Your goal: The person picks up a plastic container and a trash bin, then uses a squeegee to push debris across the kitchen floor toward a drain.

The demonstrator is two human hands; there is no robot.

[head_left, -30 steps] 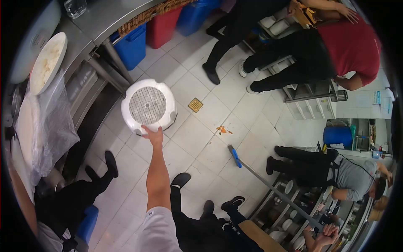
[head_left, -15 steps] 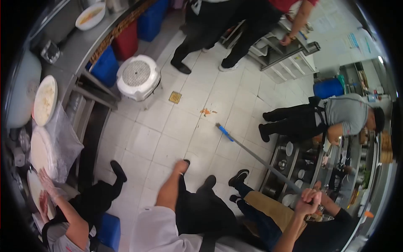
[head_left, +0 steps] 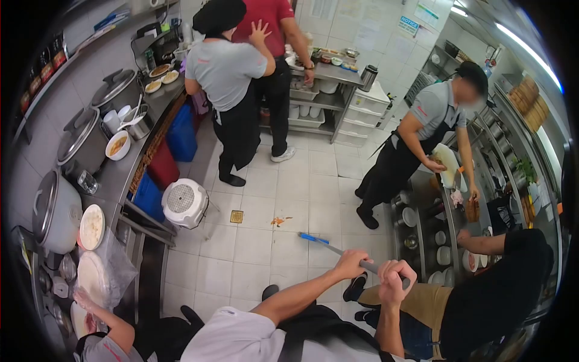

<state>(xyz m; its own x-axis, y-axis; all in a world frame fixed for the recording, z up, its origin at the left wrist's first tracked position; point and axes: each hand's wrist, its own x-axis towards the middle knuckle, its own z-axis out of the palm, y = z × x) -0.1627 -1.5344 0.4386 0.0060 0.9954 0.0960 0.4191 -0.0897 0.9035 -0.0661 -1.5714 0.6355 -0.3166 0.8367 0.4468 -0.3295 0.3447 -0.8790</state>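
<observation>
Both of my hands grip the grey handle [head_left: 329, 247] of a broom with a blue head [head_left: 307, 237]. My left hand [head_left: 352, 264] is wrapped round the handle partway along. Close to the handle's end, my right hand [head_left: 395, 279] is closed round it. The broom head rests on the tiled floor, to the lower right of some orange-brown food scraps [head_left: 278, 222]. A square yellow drain cover [head_left: 236, 216] lies left of the scraps.
A white stool-like stand [head_left: 186, 203] is beside the left counter [head_left: 108, 187]. Two people stand at the back, one in a red shirt [head_left: 259, 24]. One in grey [head_left: 435, 111] and one in black [head_left: 494, 295] work at the right shelves. Another person [head_left: 120, 329] is at lower left.
The view has tilted up. My left hand has come into view on the handle, and the broom handle now looks shorter. A person at the back has a raised hand against the red shirt.
</observation>
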